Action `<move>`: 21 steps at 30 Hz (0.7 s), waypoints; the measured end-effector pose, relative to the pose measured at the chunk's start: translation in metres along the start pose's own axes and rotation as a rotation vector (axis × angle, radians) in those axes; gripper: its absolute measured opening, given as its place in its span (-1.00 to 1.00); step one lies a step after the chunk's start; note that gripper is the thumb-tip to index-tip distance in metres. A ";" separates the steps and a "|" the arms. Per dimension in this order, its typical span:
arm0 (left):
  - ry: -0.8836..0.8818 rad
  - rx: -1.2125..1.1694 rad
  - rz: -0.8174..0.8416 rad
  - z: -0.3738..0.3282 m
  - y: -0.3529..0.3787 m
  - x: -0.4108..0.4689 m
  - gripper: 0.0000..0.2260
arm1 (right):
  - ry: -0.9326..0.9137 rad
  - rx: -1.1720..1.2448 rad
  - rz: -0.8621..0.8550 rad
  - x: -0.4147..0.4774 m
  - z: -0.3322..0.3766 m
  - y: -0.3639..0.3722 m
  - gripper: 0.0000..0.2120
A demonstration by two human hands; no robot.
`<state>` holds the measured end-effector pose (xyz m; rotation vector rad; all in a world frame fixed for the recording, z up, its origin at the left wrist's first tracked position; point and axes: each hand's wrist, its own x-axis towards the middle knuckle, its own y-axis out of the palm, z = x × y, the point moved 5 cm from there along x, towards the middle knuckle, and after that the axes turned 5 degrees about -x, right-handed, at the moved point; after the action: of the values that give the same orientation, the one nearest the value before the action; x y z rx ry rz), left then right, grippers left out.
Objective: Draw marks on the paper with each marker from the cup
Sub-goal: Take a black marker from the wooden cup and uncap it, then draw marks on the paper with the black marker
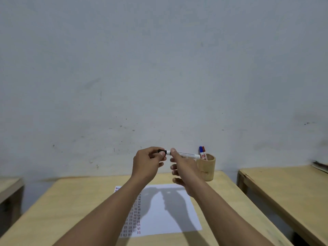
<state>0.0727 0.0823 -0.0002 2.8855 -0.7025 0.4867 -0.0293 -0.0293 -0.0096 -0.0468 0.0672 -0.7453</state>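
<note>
Both hands are raised above the wooden table (74,201). My right hand (182,167) pinches the white barrel of a black marker (186,154), held level. My left hand (148,161) grips the marker's black cap (162,151) at its left end. Whether the cap is on or just off I cannot tell. Below lies the white paper (170,217), with columns of small red and dark marks along its left side. A bamboo cup (207,168) stands at the table's back right, holding a blue-capped marker (201,150) and a red-capped marker (204,149).
A grey wall (159,68) rises right behind the table. A second wooden table (287,189) stands to the right across a narrow gap, with a flat object (320,166) at its far edge. Part of another table (8,187) shows at the left.
</note>
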 end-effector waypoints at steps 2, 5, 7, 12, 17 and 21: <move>-0.024 0.013 0.052 0.004 -0.006 -0.003 -0.90 | 0.113 0.322 0.088 0.000 -0.004 0.015 -0.72; -0.047 0.037 0.053 0.013 -0.021 -0.004 -0.90 | 0.132 0.506 0.124 0.002 -0.010 0.032 -0.83; -0.059 0.056 0.051 0.018 -0.031 -0.005 -0.89 | 0.119 0.524 0.146 0.003 -0.015 0.043 -0.84; -0.126 0.060 0.020 0.030 -0.052 0.000 -0.84 | 0.071 0.504 0.150 0.010 -0.026 0.059 -0.83; -0.146 0.147 -0.015 0.042 -0.083 0.004 -0.92 | 0.033 0.336 0.132 0.019 -0.037 0.067 -0.85; -0.153 0.316 -0.082 0.059 -0.109 0.008 -0.85 | 0.060 0.281 0.109 0.024 -0.051 0.079 -0.85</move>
<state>0.1467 0.1633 -0.0581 3.2612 -0.5694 0.4023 0.0376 0.0110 -0.0670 0.2453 0.0213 -0.6415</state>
